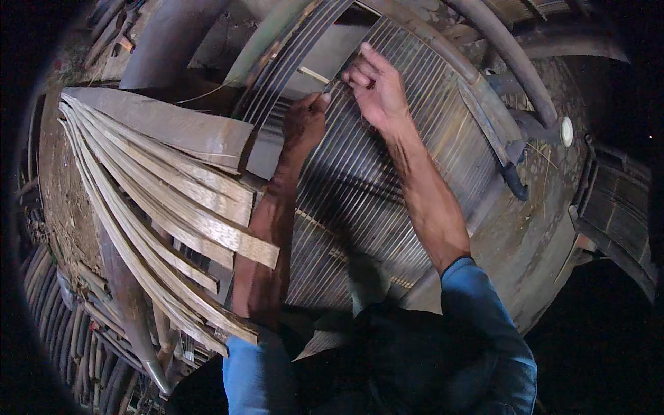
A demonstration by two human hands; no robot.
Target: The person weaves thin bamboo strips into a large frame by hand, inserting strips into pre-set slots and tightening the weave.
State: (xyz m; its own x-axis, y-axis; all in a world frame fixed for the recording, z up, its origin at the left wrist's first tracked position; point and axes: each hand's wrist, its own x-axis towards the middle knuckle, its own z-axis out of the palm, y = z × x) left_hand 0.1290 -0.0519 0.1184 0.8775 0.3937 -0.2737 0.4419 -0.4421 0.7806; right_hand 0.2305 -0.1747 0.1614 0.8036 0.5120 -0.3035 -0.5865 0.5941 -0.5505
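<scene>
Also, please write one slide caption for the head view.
Left hand and right hand, side by side over narrow parallel slats, with pale strips fanned at left.

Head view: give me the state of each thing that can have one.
left hand, fingers curled closed; any grip unclear
right hand, half open, fingers bent
slatted panel, slats lying side by side
pale split strips, bunched at one end, fanned at the other
long knife, blade bare

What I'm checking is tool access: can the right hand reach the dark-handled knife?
Probably yes: the dark-handled knife lies right of the right hand, its handle exposed, nothing visible between.
</scene>
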